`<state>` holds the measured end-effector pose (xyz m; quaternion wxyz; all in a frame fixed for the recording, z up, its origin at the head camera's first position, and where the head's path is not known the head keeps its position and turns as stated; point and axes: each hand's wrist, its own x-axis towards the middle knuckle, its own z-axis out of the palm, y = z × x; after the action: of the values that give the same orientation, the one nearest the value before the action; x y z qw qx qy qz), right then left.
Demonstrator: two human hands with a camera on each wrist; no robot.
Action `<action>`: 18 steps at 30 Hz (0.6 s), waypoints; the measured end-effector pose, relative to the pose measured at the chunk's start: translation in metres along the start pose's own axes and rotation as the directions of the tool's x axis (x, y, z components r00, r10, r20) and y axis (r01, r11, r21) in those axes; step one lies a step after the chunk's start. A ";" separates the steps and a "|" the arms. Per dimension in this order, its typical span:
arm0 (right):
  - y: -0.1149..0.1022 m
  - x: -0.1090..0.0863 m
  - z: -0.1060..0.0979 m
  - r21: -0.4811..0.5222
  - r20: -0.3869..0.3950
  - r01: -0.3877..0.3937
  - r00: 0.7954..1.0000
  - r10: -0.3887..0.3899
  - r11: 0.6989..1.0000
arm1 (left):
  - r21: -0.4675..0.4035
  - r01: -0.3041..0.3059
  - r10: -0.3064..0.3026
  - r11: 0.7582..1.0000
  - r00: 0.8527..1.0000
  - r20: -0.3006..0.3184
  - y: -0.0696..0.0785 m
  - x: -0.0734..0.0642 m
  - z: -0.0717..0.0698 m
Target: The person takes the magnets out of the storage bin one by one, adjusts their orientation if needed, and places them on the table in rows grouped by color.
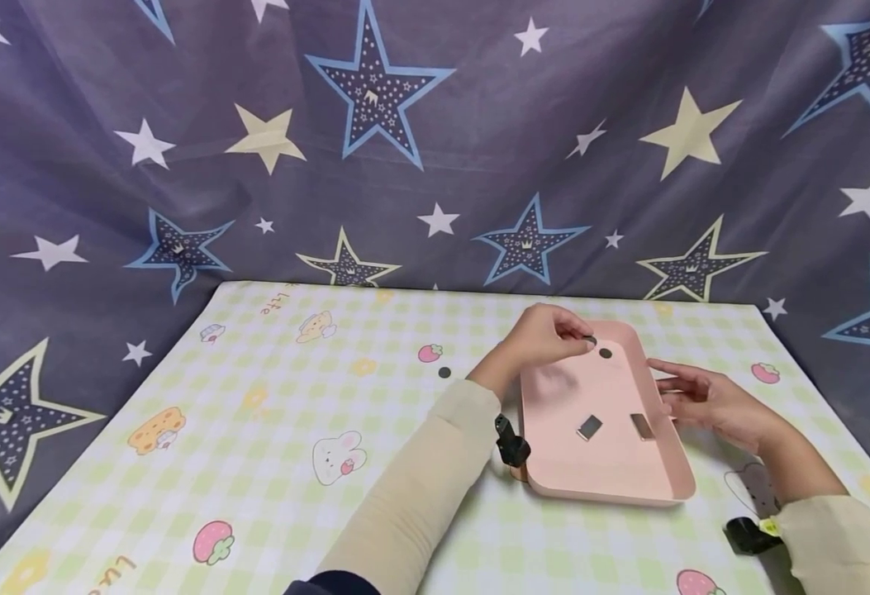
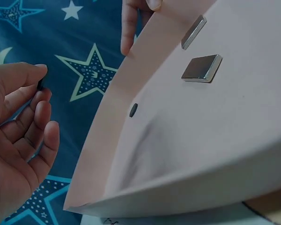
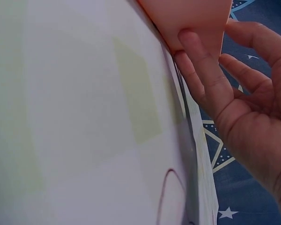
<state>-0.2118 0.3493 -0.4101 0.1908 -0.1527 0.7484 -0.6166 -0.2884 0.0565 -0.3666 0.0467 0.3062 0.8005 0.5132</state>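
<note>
My left hand [image 1: 542, 337] pinches a small black disc [image 1: 590, 340] between thumb and forefinger over the far end of a pink tray [image 1: 598, 497]. In the left wrist view, the left hand [image 2: 23, 122] has its other fingers loosely bent. A second black disc [image 1: 606, 354] lies in the tray near its far right. Two shiny rectangular metal blocks [image 1: 589, 427] lie nearer the front, one of them by the right wall. My right hand [image 1: 717, 405] touches the tray's outer right side, its fingers spread and lightly bent along the wall [image 3: 201, 23].
Another black disc [image 1: 444, 373] lies on the checked tablecloth [image 1: 271, 479], left of the tray. Black wrist cameras [image 1: 511, 446] sit on both sleeves, the left one close beside the tray's left wall. Behind the table hangs a star-patterned curtain [image 1: 472, 165].
</note>
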 end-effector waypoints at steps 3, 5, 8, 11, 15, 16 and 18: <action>0.000 0.000 0.000 -0.009 0.001 0.004 1.000 -0.004 1.000 | 0.018 -0.025 0.025 1.000 1.000 -0.012 0.002 -0.003 -0.003; 0.000 -0.001 0.000 -0.010 0.004 0.011 1.000 -0.011 1.000 | 0.033 -0.034 0.035 0.999 0.999 -0.020 0.003 -0.005 -0.005; 0.001 -0.001 0.000 -0.006 0.011 0.023 1.000 -0.023 1.000 | 0.060 -0.045 0.047 0.997 0.999 -0.023 0.002 -0.009 -0.008; 0.001 -0.002 0.000 0.000 0.017 0.032 0.999 -0.032 0.999 | 0.077 -0.060 0.062 0.995 0.998 -0.020 0.002 -0.013 -0.012; 0.001 -0.002 0.000 0.003 0.023 0.038 0.999 -0.039 0.999 | 0.072 -0.076 0.077 0.995 0.997 -0.022 0.002 -0.018 -0.017; 0.001 -0.001 0.000 0.003 0.024 0.040 0.999 -0.040 0.999 | 0.070 -0.077 0.079 0.995 0.997 -0.023 0.002 -0.019 -0.018; 0.001 -0.001 0.000 0.002 0.024 0.042 0.999 -0.042 0.999 | 0.066 -0.071 0.073 0.995 0.997 -0.026 0.002 -0.021 -0.021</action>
<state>-0.2108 0.3498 -0.4114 0.1870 -0.1755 0.7422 -0.6192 -0.2781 0.0293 -0.3602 0.0065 0.3288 0.8058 0.4925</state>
